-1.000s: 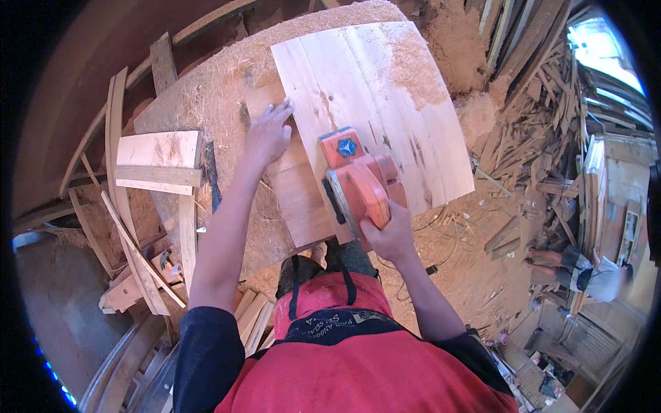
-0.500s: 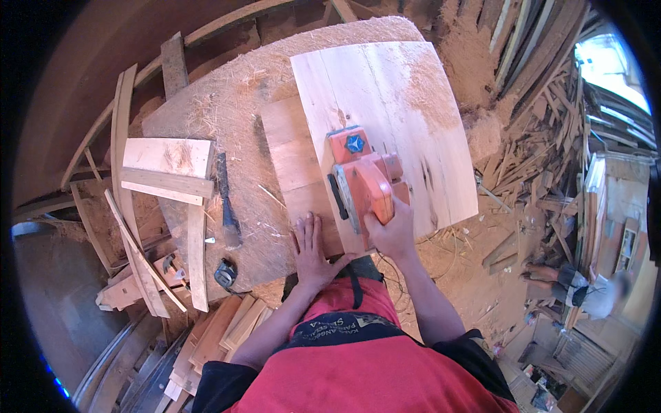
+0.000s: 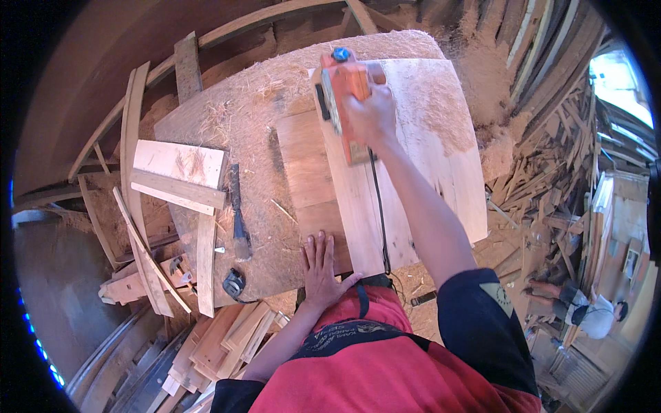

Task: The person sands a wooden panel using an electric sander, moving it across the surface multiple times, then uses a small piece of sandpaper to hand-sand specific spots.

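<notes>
My right hand [image 3: 372, 113] is wrapped round the handle of an orange electric planer [image 3: 342, 131], which has a blue knob at its front. The planer lies on the far left part of a wide pale wooden panel [image 3: 427, 186], and its black cord trails back over the panel toward me. My left hand [image 3: 323, 273] lies flat with fingers spread on the near end of a browner board [image 3: 308, 165] beside the panel. Its thumb reaches to the panel's near edge. Both pieces rest on a shaving-covered worktable [image 3: 255, 110].
Left on the table are a dark chisel-like tool [image 3: 237, 213], a tape measure [image 3: 234, 283] and short planks [image 3: 179, 165]. Stacked boards [image 3: 213, 344] stand at lower left. Scrap wood [image 3: 537, 165] is heaped at right, where another person [image 3: 592, 313] is farther off.
My right hand has pushed the planer away from me, from the panel's near part to its far edge, with the cord now stretched across the panel. My left hand stays on the board's near end.
</notes>
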Demonstrator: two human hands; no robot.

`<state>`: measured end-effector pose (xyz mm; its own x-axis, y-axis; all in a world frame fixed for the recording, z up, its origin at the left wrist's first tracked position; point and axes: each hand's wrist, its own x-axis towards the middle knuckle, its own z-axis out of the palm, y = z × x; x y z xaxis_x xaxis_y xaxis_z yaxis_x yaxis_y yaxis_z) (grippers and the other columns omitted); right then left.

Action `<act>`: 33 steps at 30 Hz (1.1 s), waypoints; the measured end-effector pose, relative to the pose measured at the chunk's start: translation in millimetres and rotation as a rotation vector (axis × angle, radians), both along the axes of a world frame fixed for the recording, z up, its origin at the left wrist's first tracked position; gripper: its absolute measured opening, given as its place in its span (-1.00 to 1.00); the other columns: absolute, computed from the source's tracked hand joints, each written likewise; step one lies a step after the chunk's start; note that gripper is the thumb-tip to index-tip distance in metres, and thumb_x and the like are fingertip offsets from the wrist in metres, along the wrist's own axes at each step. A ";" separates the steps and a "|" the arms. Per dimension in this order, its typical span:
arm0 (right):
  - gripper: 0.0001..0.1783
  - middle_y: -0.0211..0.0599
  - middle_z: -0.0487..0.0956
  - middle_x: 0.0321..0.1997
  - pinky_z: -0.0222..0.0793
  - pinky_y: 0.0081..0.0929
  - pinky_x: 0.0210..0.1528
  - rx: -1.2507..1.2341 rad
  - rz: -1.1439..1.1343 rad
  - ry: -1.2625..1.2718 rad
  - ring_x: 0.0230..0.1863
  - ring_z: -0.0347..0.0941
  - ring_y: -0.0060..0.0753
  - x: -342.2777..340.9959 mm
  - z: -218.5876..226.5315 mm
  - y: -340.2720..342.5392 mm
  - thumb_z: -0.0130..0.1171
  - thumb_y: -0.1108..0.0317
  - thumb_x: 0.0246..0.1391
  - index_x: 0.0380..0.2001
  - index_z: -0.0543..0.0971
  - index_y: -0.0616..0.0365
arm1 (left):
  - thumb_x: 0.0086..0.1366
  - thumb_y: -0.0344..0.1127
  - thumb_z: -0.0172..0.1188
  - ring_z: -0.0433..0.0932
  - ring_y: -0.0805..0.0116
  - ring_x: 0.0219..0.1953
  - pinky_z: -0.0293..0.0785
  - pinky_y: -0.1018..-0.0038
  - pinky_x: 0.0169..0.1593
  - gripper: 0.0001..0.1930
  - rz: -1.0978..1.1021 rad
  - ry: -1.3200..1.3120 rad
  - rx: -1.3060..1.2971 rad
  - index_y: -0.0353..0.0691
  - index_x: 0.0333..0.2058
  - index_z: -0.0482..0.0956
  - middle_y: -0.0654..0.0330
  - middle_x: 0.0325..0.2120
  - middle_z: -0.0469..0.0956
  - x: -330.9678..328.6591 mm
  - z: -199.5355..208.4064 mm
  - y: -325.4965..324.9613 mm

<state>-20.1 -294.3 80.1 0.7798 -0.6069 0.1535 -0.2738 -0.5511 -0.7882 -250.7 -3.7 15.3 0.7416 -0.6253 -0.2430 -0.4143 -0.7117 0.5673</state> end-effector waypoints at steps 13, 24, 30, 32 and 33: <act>-0.52 0.05 0.64 0.04 0.48 -0.16 0.07 0.055 0.130 0.063 0.09 0.60 0.03 -125.9 31.6 -6.0 0.28 0.18 0.11 0.06 0.57 0.17 | 0.38 0.04 0.16 0.05 0.01 0.52 -0.19 -0.05 0.50 -0.28 0.089 -0.172 -0.146 -0.16 0.41 0.24 0.01 0.42 0.22 31.2 -2.4 -4.8; -0.69 -0.18 0.63 -0.49 0.51 -0.34 -0.31 0.517 -0.191 0.275 -0.39 0.58 -0.51 -464.2 48.0 121.2 0.34 0.36 -0.12 -0.30 0.62 0.33 | 0.55 -0.13 -0.18 0.11 0.13 0.49 -0.25 0.02 0.53 -0.53 0.491 -0.366 -0.230 -0.20 0.26 0.45 0.13 0.33 0.38 148.8 -55.1 -138.7; -0.73 -0.16 0.60 -0.52 0.49 -0.35 -0.33 0.387 -0.155 0.272 -0.44 0.56 -0.40 -380.3 39.4 87.7 0.32 0.35 -0.10 -0.33 0.61 0.30 | 0.55 -0.13 -0.21 0.11 0.17 0.49 -0.29 0.03 0.54 -0.51 0.465 -0.347 -0.180 -0.20 0.28 0.45 0.18 0.33 0.39 148.2 -47.9 -140.3; -0.75 -0.14 0.59 -0.53 0.47 -0.32 -0.35 0.375 -0.139 0.198 -0.47 0.56 -0.37 -338.9 38.4 70.4 0.31 0.35 -0.10 -0.35 0.60 0.29 | 0.55 -0.13 -0.22 0.10 0.17 0.50 -0.29 0.04 0.54 -0.51 0.466 -0.352 -0.164 -0.21 0.28 0.45 0.19 0.33 0.39 148.3 -49.0 -140.3; -0.76 -0.14 0.59 -0.53 0.47 -0.31 -0.36 0.362 -0.127 0.159 -0.48 0.55 -0.37 -318.7 36.1 61.7 0.31 0.35 -0.10 -0.36 0.61 0.28 | 0.55 -0.12 -0.22 0.10 0.16 0.50 -0.30 0.03 0.53 -0.51 0.457 -0.350 -0.157 -0.22 0.28 0.44 0.18 0.33 0.39 148.3 -49.7 -140.3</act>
<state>-338.8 -232.6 116.2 0.6921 -0.6925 -0.2034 -0.4554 -0.2004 -0.8674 -102.4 -144.0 -34.4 0.9632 -0.2327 0.1341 -0.2673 -0.7805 0.5651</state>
